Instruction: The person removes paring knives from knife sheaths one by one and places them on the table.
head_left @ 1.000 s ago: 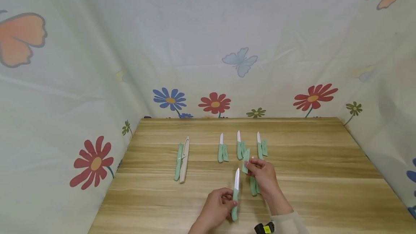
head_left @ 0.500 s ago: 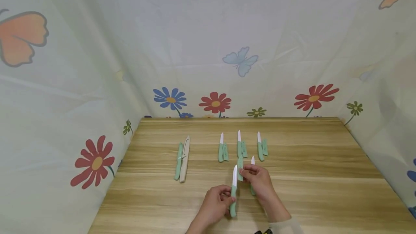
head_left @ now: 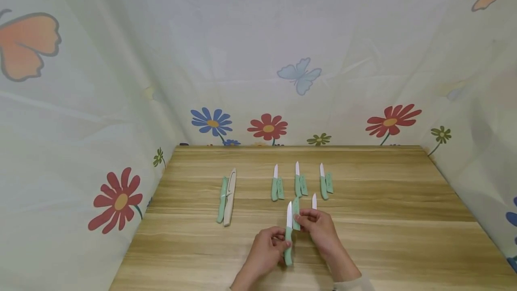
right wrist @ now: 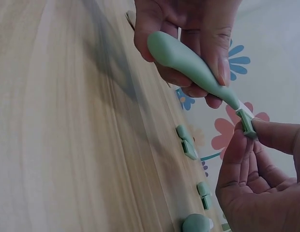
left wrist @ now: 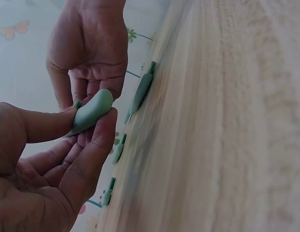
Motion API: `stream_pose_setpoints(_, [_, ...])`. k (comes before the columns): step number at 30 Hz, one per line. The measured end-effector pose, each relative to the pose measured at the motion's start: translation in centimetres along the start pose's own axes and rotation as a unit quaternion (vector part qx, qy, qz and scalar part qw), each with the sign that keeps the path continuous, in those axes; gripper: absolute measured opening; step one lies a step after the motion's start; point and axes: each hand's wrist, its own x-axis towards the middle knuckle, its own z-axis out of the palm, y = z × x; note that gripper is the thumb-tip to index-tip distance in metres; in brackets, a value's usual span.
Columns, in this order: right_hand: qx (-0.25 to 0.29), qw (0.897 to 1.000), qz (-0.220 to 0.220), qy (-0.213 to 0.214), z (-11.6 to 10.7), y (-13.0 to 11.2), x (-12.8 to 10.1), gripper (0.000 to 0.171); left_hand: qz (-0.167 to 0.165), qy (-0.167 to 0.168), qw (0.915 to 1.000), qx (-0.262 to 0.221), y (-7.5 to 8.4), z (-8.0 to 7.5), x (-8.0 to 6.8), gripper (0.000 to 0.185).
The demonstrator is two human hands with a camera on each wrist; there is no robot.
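My left hand (head_left: 264,251) grips the green handle of a small paring knife (head_left: 288,255), its white blade pointing away from me. Between thumb and fingers, my right hand (head_left: 321,231) pinches a green blade sheath (head_left: 296,220). The sheath stands just right of the blade. In the right wrist view, the sheath (right wrist: 247,123) is at the blade near the handle; whether the blade is inside it I cannot tell. Another paring knife (head_left: 314,202) lies behind my right hand, which hides its handle.
Farther back on the wooden table (head_left: 383,237) lie three green-handled knives, including the left one (head_left: 274,187), each with a green sheath (head_left: 280,188) beside it. To the left rest a slim green-handled item (head_left: 222,201) and a longer beige knife (head_left: 229,201). A flower-printed curtain (head_left: 343,80) surrounds the table.
The right hand has brought the sheath left and nearer, right up beside the blade. My left hand has shifted the knife slightly left and away from me.
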Motion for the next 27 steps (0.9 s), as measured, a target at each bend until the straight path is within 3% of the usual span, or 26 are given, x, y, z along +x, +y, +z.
stream_pose_setpoints(27, [-0.027, 0.999, 0.013, -0.013, 0.7, 1.7, -1.9, 0.019, 0.019, 0.057, 0.9981, -0.008, 0.2, 0.0, 1.0, 0.021])
